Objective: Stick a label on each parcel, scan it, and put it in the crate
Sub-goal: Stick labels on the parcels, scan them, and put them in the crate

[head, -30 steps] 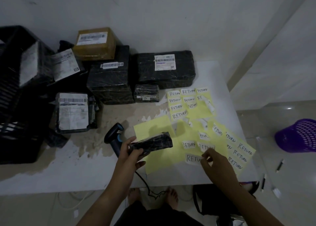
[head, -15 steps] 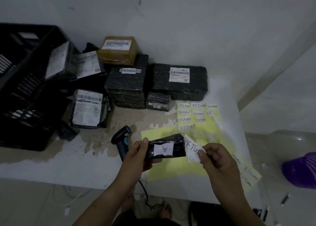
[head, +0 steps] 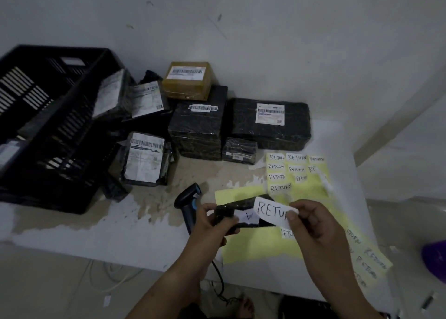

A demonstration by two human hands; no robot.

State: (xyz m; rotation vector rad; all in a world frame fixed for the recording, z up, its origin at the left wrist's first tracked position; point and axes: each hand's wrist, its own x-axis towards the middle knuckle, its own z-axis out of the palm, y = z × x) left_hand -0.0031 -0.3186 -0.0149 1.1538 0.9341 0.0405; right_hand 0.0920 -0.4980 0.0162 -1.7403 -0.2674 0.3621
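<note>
My left hand [head: 212, 224] grips a small black parcel [head: 231, 208] just above the table's front part. A white patch marked "A" shows on its face. My right hand [head: 311, 224] pinches a white "RETURN" label [head: 271, 211] and holds it over the parcel's right end. A black handheld scanner [head: 188, 201] lies on the table just left of my left hand. The black slatted crate [head: 48, 130] stands at the left. Several wrapped parcels [head: 198, 127] are stacked at the back against the wall.
Yellow backing sheets [head: 255, 248] with more "RETURN" labels [head: 280, 177] lie under and right of my hands. A brown box [head: 187, 80] tops the parcel stack. A purple basket [head: 434, 258] is on the floor at the right. The scanner cable hangs off the table's front edge.
My right hand peeled a "RETURN" label off the sheet and carried it up to the small parcel in my left hand. The parcel turned its face toward me.
</note>
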